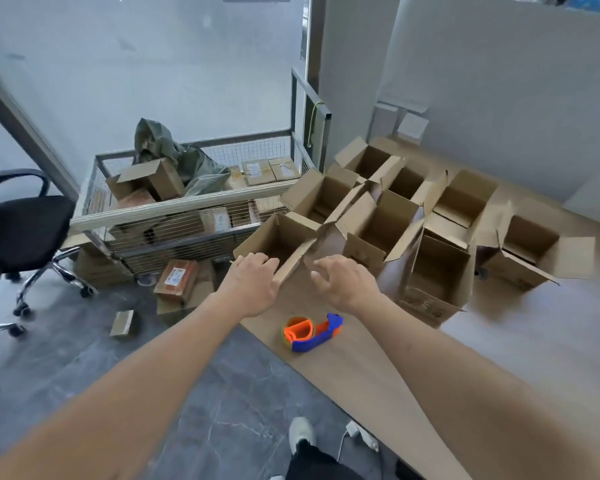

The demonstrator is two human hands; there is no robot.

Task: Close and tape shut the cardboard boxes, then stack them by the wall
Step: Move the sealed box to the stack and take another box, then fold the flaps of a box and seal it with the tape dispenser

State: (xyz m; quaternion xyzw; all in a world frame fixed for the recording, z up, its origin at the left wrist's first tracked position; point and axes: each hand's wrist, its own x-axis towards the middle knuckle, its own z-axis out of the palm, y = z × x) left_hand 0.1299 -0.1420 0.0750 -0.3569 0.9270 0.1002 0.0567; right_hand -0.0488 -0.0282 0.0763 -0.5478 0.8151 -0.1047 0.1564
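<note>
Under both hands, an open cardboard box (278,244) on the worktop (378,368).
Left hand (253,284) fingers grip its near flap; right hand (343,282) fingers loosely spread, holding nothing.

Seven brown cardboard boxes (378,220) are clustered on the wooden table (361,358), all upright with flaps open. The nearest box (274,240) sits at the table's left edge. An orange-and-blue tape dispenser (310,332) is laid just in front of it.
</note>
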